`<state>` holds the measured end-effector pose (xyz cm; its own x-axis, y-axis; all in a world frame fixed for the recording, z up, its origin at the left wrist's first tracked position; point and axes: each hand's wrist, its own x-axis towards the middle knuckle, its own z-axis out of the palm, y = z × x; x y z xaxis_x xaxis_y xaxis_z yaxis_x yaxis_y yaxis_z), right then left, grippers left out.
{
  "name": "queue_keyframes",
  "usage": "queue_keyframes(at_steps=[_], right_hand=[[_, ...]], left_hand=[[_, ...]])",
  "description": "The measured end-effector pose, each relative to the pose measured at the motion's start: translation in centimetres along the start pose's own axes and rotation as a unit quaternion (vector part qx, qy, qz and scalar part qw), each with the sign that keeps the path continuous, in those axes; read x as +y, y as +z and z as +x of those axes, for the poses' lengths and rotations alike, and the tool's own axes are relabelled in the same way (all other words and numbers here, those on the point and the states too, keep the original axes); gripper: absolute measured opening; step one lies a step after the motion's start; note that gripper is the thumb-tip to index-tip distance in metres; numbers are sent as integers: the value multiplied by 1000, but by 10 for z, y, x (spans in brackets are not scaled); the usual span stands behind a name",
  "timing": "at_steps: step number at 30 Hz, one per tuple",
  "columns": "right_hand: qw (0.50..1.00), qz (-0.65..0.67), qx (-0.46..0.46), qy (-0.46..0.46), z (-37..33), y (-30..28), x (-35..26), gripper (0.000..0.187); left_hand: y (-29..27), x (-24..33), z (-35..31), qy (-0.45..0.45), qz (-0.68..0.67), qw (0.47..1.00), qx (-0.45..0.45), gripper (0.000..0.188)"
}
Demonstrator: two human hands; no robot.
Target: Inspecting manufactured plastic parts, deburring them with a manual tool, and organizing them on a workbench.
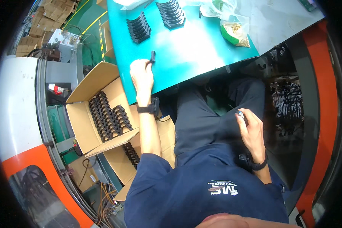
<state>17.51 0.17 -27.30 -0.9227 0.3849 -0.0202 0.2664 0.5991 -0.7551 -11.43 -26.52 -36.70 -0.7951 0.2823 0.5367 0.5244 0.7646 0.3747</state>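
Observation:
My left hand (141,78) is over the left edge of the teal-topped table (171,68), its fingers closed on a small black plastic part (153,57). Above my right thigh, my right hand (251,131) grips a slim hand tool (239,113) whose thin dark tip points up and left; its exact kind is too small to make out. Farther back on the table lie two rows of similar black parts, a shorter left row (139,28) and a longer right row (171,14), both nested closely together.
Left of the table stands an open cardboard box (79,121) holding several stacks of black parts (106,116). A clear plastic bag (235,30) with small brass-coloured pieces lies on the right of the tabletop. Orange-and-white machine panels (30,159) flank the left side.

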Motion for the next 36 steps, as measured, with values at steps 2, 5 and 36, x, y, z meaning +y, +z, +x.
queue_keyframes(at_steps=[2,5,36], right_hand=[[999,35,-11,26,0,-2,3,21],[975,201,7,97,3,8,4,25],[858,501,-33,103,-8,-16,-40,45]], left_hand=[[-12,28,-10,0,-61,998,-33,11],[-52,120,-22,109,-112,983,-94,16],[-102,220,-79,-122,-580,798,-109,69]])
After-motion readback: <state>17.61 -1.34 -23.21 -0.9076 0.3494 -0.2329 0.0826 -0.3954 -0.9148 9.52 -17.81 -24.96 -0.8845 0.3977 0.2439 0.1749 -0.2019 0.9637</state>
